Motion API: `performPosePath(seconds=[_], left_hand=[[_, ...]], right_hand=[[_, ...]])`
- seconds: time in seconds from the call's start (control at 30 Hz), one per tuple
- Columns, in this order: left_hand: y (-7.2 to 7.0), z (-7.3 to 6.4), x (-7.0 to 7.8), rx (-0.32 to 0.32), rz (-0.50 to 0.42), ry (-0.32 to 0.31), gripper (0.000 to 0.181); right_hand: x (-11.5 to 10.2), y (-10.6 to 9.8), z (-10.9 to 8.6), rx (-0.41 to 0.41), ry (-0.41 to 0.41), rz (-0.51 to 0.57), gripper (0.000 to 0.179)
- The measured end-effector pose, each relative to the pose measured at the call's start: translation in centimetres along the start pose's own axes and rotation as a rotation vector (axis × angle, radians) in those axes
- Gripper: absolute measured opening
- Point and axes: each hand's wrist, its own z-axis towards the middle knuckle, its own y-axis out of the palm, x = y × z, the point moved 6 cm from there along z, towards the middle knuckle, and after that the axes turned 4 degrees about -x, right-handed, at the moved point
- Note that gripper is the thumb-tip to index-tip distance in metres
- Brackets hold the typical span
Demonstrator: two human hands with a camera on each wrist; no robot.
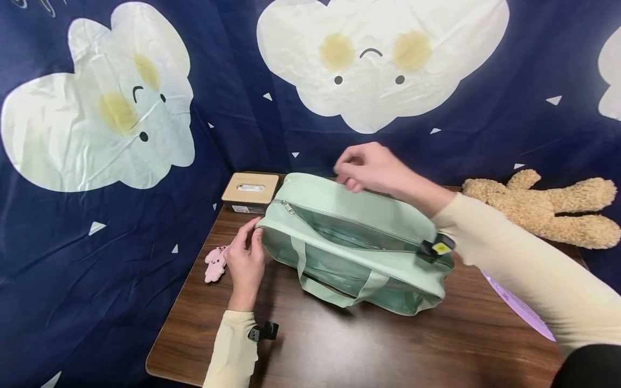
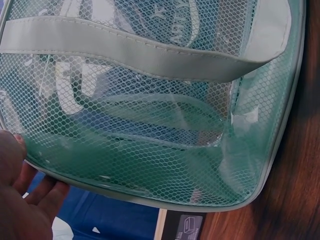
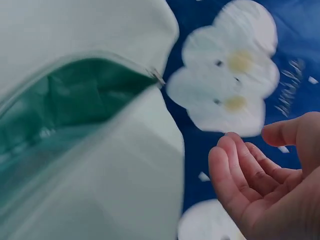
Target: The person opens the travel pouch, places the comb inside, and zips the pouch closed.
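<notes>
A pale green zip bag (image 1: 371, 210) with clear mesh sides stands on the wooden table, its top zipper partly undone and the inside showing. The zipper pull (image 1: 288, 207) sits at the left end of the opening. My left hand (image 1: 246, 267) pinches the bag's left edge; in the left wrist view, the thumb and fingers lie on either side of the piped seam beside the mesh panel (image 2: 150, 175). Above the bag's back edge hovers my right hand (image 1: 371, 170), fingers loosely bent and holding nothing. A strap handle (image 1: 330, 295) droops over the front.
Behind the bag's left end stands a wood-topped tissue box (image 1: 250, 183). A pink plush charm (image 1: 215, 264) lies left of my left hand. On the right are a tan teddy bear (image 1: 543, 207) and a purple comb (image 1: 519, 307), partly behind my right sleeve. A cloud-print curtain (image 1: 233, 81) hangs behind.
</notes>
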Motion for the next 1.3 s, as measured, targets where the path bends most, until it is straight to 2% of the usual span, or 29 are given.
performPosePath(seconds=[0.1,0.23,0.3,0.4,0.5,0.6,0.67,0.77,0.87,1.0,1.1,1.3], left_hand=[[0.0,0.0,0.1,-0.006,0.003,0.002,0.02],[0.3,0.1,0.2,-0.025,-0.002,0.001,0.02],[0.4,0.3,0.2,-0.029,-0.002,0.0,0.02],[0.5,0.5,0.2,-0.026,0.001,0.001,0.02],[0.4,0.6,0.1,-0.023,0.005,-0.004,0.02],[0.4,0.5,0.0,-0.019,0.005,-0.016,0.02],[0.4,0.4,0.0,-0.014,0.002,-0.023,0.02],[0.4,0.3,-0.1,-0.012,-0.012,-0.028,0.02],[0.6,0.3,0.0,-0.015,-0.018,-0.029,0.02],[0.5,0.2,0.0,-0.022,-0.011,-0.041,0.02],[0.4,0.0,-0.1,-0.015,-0.008,-0.058,0.02],[0.2,-0.3,-0.2,0.015,-0.006,-0.054,0.021]], right_hand=[[1.7,-2.8,-2.9,0.093,-0.046,-0.024,0.022],[6.1,-6.4,-7.6,0.255,-0.088,-0.031,0.023],[8.9,-7.6,-10.1,0.321,-0.128,0.057,0.017],[13.4,-8.8,-13.9,0.397,-0.188,0.192,0.024],[18.0,-9.4,-17.3,0.49,-0.169,0.208,0.033],[22.0,-9.5,-20.4,0.601,-0.034,0.058,0.032],[24.5,-9.4,-22.0,0.637,0.085,-0.066,0.035],[27.5,-9.0,-24.0,0.646,0.258,-0.286,0.059],[30.1,-8.5,-25.5,0.62,0.374,-0.47,0.078],[33.1,-7.9,-27.2,0.607,0.384,-0.605,0.091],[35.0,-7.5,-28.1,0.594,0.356,-0.66,0.097],[38.4,-6.7,-29.2,0.537,0.392,-0.723,0.109]])
